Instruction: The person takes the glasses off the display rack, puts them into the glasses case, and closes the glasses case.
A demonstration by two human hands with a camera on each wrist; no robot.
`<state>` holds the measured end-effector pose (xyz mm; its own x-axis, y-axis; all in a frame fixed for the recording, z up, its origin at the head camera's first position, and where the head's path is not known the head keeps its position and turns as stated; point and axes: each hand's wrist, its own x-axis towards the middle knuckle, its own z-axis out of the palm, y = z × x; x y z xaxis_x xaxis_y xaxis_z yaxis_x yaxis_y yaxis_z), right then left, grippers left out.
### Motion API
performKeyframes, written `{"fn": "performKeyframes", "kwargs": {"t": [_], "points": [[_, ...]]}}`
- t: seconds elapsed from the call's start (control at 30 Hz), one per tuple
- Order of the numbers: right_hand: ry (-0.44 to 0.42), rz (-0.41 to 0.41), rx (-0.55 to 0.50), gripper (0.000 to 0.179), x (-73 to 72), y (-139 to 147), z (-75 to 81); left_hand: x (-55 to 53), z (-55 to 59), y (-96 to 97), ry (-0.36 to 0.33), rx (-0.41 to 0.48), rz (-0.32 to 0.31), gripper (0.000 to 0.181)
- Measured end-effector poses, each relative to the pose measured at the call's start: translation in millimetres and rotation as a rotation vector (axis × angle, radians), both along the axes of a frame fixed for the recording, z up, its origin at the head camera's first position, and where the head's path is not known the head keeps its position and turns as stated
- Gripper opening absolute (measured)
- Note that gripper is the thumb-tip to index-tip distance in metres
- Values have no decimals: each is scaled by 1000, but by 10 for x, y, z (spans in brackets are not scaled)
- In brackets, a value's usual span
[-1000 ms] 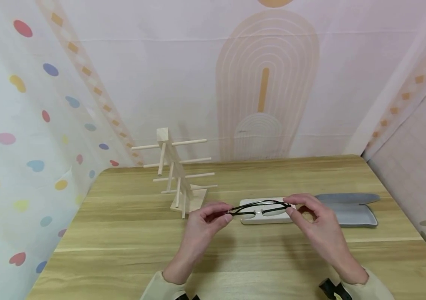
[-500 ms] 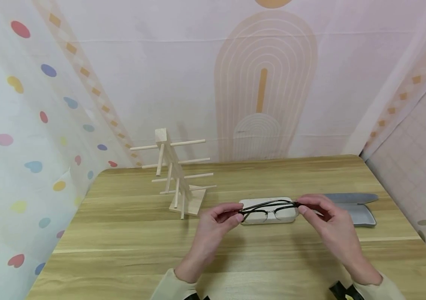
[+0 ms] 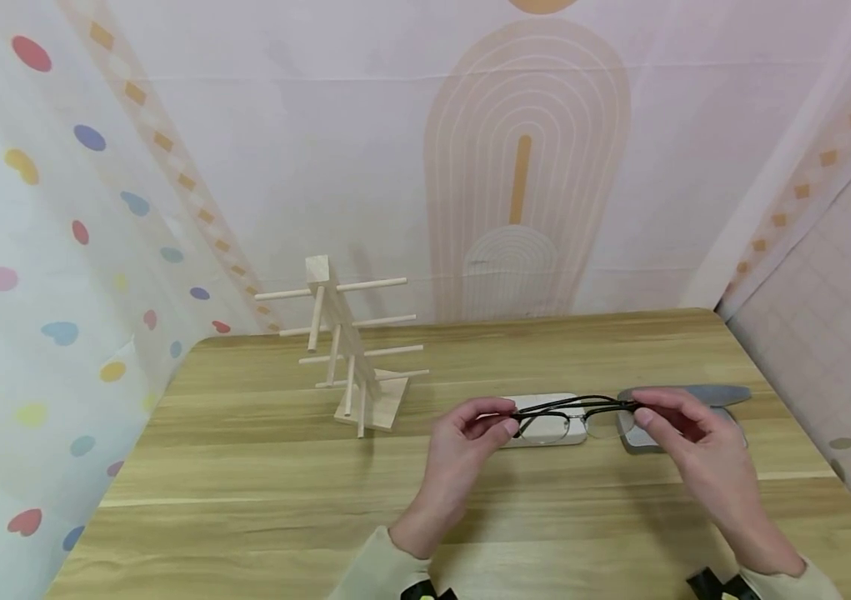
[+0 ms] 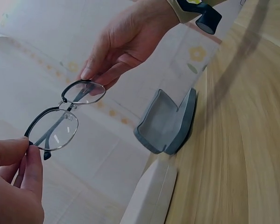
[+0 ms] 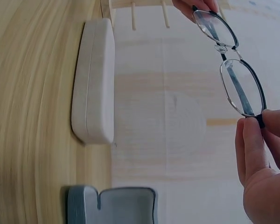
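Note:
Black half-rim eyeglasses (image 3: pixel 578 408) are held above the table between both hands, their temples folded behind the lenses. My left hand (image 3: pixel 463 458) pinches one end of the frame by the hinge between thumb and fingers. At the opposite end, my right hand (image 3: pixel 710 467) pinches the other hinge corner. Both lenses show in the left wrist view, where the eyeglasses (image 4: pixel 60 112) hang clear of the cases. Below and behind them lies a closed white glasses case (image 5: pixel 98 84). A grey glasses case (image 4: pixel 163 121) stands open at the right, partly covered by my right hand in the head view.
A wooden display rack (image 3: pixel 350 342) with several pegs stands on the left of the wooden table (image 3: pixel 260 500). A patterned curtain (image 3: pixel 365 125) hangs behind the table's back edge.
Both hands have carried the eyeglasses to the right, from over the white case toward the open grey case. The lenses now face the head camera more. The grip stays the same.

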<state>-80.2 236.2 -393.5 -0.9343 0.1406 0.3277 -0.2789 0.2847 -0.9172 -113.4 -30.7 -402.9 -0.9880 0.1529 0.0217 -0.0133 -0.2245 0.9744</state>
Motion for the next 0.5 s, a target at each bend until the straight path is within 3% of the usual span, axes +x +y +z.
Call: {"fn": "performKeyframes", "kwargs": {"t": [0.37, 0.5], "points": [[-109, -107, 62, 26, 42, 209, -10, -2, -41, 286, 30, 6, 36, 17], [-102, -106, 0, 23, 39, 280, -31, 0, -75, 394, 39, 19, 55, 17]]}}
